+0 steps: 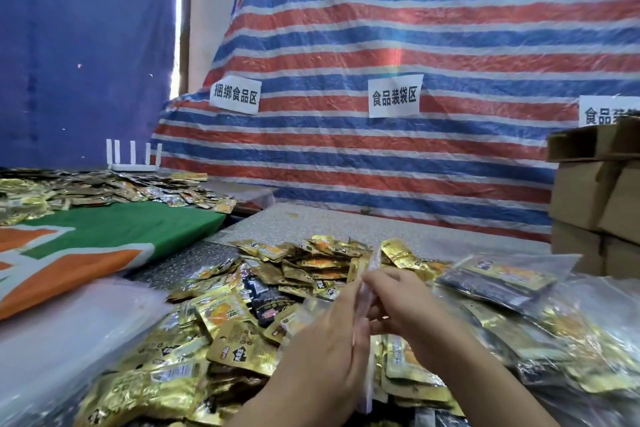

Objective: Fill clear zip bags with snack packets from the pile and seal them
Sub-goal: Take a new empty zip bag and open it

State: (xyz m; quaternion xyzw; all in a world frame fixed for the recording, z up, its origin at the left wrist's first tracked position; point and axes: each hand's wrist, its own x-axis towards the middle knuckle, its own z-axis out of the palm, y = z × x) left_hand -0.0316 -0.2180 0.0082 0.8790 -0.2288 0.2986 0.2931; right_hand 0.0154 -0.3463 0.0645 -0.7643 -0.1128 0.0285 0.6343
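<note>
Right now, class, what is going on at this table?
A person is packing snacks. Both hands meet over a pile of gold packets on the table; the left hand and right hand hold a clear zip bag upright between them, edge-on to the camera. Whether it holds packets yet, or is sealed, cannot be told. Filled bags lie to the right, cardboard boxes are stacked behind them, and more packets are spread on the left table.
</note>
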